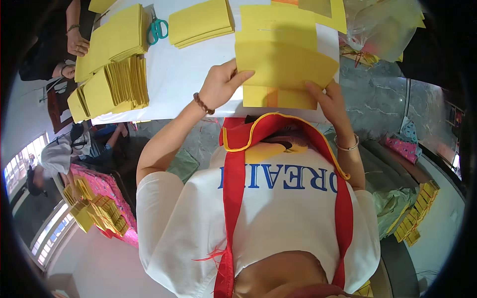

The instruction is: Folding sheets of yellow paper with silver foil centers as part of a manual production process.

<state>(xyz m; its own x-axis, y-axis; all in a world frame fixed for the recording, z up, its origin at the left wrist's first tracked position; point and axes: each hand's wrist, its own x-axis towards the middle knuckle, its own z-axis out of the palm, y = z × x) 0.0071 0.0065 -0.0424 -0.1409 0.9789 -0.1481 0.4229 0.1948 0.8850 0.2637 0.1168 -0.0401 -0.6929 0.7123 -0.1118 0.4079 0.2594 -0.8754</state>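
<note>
A sheet of yellow paper (288, 64) spans both my hands near the front edge of the white table, its near edge raised. My left hand (221, 84) grips its left edge, thumb on top and fingers partly hidden. My right hand (330, 102) pinches its right corner between thumb and fingers. Below it lies another yellow sheet (298, 99) with an orange patch (272, 97) showing. More yellow paper (278, 17) lies beyond, under my shadow.
A folded yellow stack (201, 22) and teal-handled scissors (158, 30) lie left of centre. Larger yellow stacks (126, 82) line the table's left side, with another person's hands (77, 43) there. A clear plastic bag (380, 25) sits at far right. Another person (64, 154) works at lower left.
</note>
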